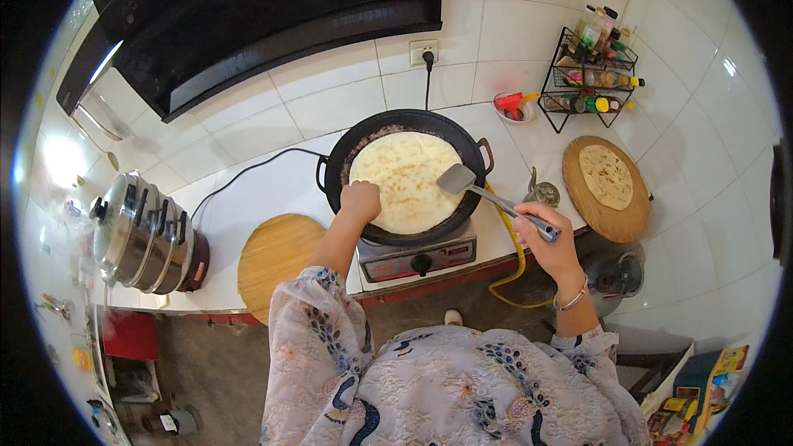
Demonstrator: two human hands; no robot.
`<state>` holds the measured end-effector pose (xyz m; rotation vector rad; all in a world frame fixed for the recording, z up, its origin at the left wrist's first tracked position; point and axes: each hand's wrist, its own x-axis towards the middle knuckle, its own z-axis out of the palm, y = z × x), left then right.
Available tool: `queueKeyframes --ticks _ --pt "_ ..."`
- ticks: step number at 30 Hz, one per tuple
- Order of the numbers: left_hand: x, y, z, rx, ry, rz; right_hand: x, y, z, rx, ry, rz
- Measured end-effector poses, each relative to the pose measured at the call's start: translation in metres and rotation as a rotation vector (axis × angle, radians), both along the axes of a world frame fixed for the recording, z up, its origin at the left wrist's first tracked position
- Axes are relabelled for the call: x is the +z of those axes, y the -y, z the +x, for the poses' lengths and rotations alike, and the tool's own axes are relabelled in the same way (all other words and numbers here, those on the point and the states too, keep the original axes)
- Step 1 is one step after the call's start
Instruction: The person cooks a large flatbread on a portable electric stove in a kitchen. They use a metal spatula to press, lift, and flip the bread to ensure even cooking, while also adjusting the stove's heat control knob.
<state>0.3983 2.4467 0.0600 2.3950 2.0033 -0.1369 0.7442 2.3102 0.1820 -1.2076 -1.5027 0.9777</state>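
Note:
A large round flatbread [405, 165], pale with light brown spots, lies in a black two-handled wok [347, 142] on a gas stove [388, 268]. My left hand [361, 201] is closed at the flatbread's left edge, seeming to pinch it; the fingertips are hidden. The fingers of my right hand [549, 239] wrap round the handle of a metal spatula [456, 179]. Its blade rests on or just above the bread's right side.
At the left stand a round wooden board [281, 260] and a tiered steamer [140, 235], steam beside it. On the right, another flatbread [605, 176] lies on a wooden board [632, 219], near a spice rack [591, 78], a small metal pot [542, 191] and a yellow hose [519, 268].

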Motion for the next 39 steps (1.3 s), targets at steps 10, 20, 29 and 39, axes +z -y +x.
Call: queueKeyframes --ticks 10,20,29,39 --pt "-0.003 0.003 -0.001 0.015 -0.030 -0.060 0.007 0.010 -0.027 -0.050 -0.013 -0.039" --pt "0.033 0.053 -0.021 0.111 0.840 0.332 -0.025 0.018 -0.015 -0.039 -0.062 -0.006" --pt "0.026 0.088 0.008 0.265 1.064 0.274 -0.042 0.021 -0.012 0.009 -0.229 -0.030" --pt "0.009 0.128 0.029 0.361 1.471 0.167 -0.061 0.015 -0.010 0.004 -0.256 -0.016"
